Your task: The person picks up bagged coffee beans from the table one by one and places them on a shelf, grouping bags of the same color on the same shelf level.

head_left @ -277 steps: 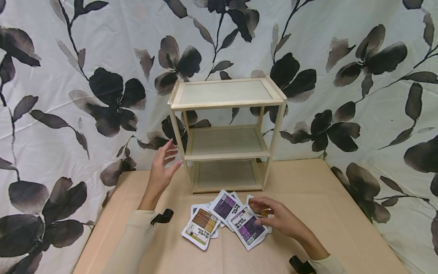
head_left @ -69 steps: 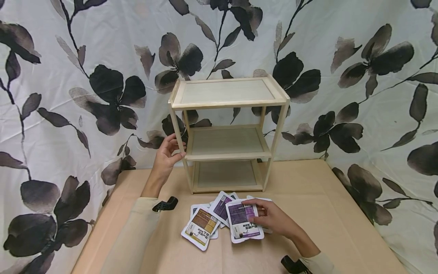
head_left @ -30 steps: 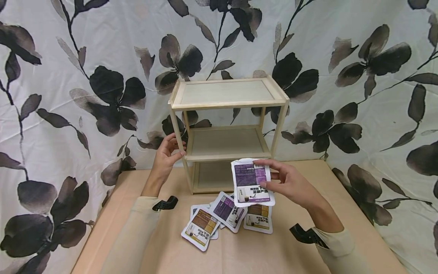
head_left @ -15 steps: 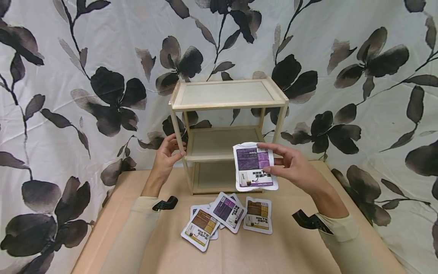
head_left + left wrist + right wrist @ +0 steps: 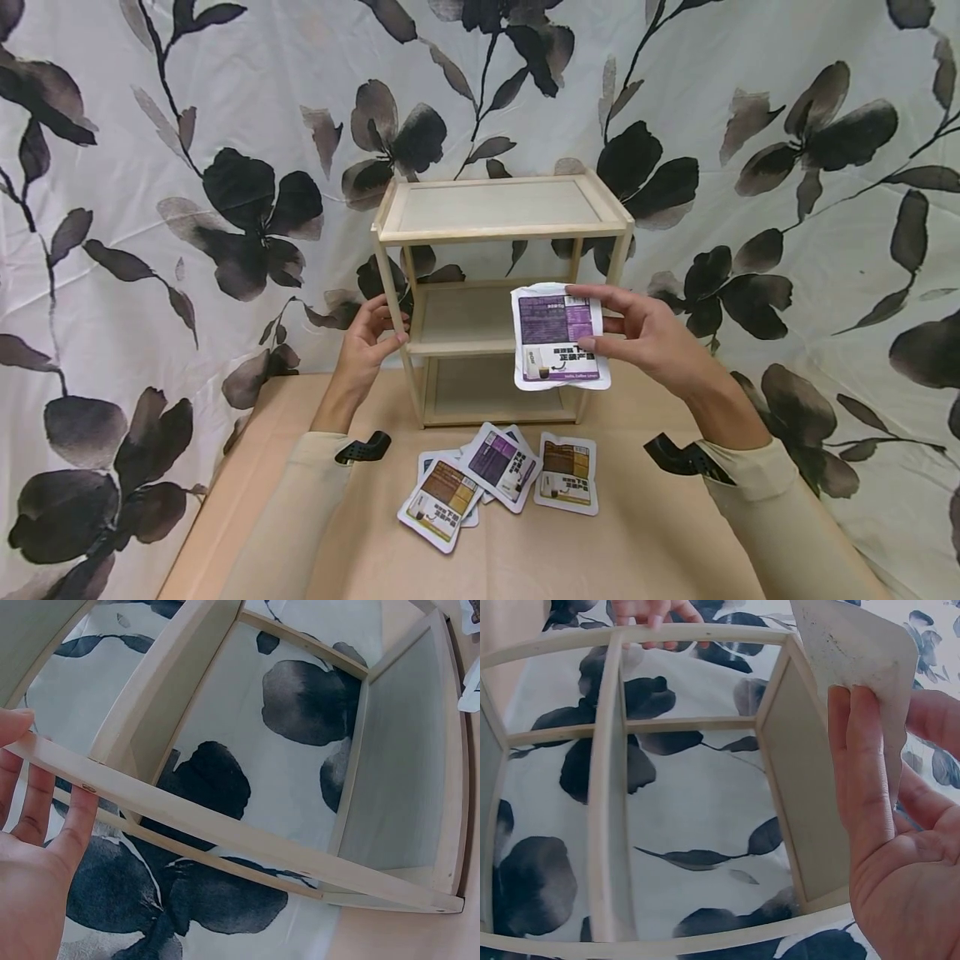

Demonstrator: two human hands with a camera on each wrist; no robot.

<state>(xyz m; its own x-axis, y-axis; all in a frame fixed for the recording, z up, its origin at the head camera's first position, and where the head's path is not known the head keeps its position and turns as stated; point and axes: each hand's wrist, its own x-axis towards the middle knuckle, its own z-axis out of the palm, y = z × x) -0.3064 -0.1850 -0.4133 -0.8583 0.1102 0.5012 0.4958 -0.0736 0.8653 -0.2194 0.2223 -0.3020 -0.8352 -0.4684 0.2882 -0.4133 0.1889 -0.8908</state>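
One purple-labelled sachet [image 5: 558, 337], risen this past second, now before the middle tier [image 5: 465, 321] of the wooden rack [image 5: 498, 347]. Right grip [image 5: 648, 337] pinches its edge; left grip [image 5: 363, 342] pinches rack's left front post [image 5: 386, 271]. Brown-labelled sachet [image 5: 566, 473] fully uncovered beside sachet heap [image 5: 498, 467], forward of tabletop's [image 5: 360, 517] rear edge. Sachet contents hidden.

The left hand [image 5: 37, 862] is holding a bar [image 5: 225, 826] of the wooden shelf [image 5: 405, 750], its thumb [image 5: 13, 726] resting on one side and its fingers [image 5: 78, 823] touching the other. Big dark flowers [image 5: 307, 701] are showing on the white cloth [image 5: 289, 784] behind.
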